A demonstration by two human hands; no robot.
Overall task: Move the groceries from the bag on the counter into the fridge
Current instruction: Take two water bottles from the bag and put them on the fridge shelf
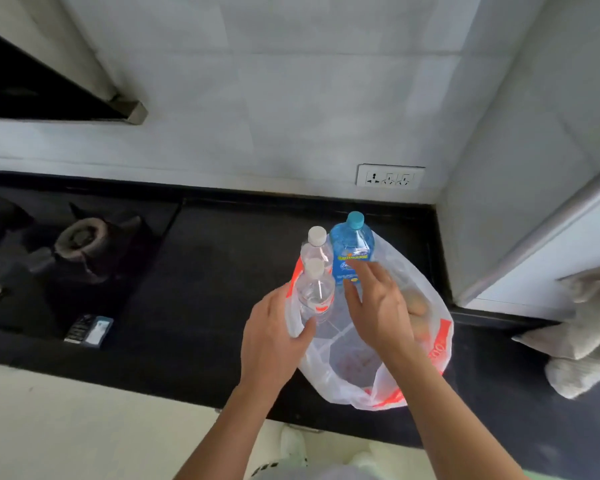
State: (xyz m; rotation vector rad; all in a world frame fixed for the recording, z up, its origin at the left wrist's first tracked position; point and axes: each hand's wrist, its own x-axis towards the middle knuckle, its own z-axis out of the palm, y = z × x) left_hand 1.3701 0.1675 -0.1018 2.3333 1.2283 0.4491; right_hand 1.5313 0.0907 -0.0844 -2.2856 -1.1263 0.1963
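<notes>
A thin white plastic carrier bag with orange-red print (426, 306) sits open on the black stone counter (205, 271), close to its front edge, with its mouth spread wide toward the person so the contents can be reached from above. Three bottles stand upright at the far side of the bag: two clear plastic bottles with white caps, one (317, 292) in front of the other (316, 249), and a blue plastic bottle with a teal cap (351, 251) just to their right. Their upright stance leaves caps and shoulders clear of the loose plastic, probably so they are easy to lift out.

The left hand (274, 341) is on the bag's left rim, thumb hooked over the edge and touching the nearer clear bottle's lower side; it seems to be holding the mouth open and steadying the bag (whether it truly pinches the film I cannot tell). The right hand (378, 306) hovers over the opening with fingers (359, 268) spread and holding nothing, the fingertips just at the blue bottle's label, so that bottle looks the likely first pick.

Pale rounded items (417, 306), perhaps potatoes or eggs, lie deeper in the bag beneath the right hand. The fridge's interior is not in view; a pale appliance door with a long handle (548, 233) stands at the right.
</notes>
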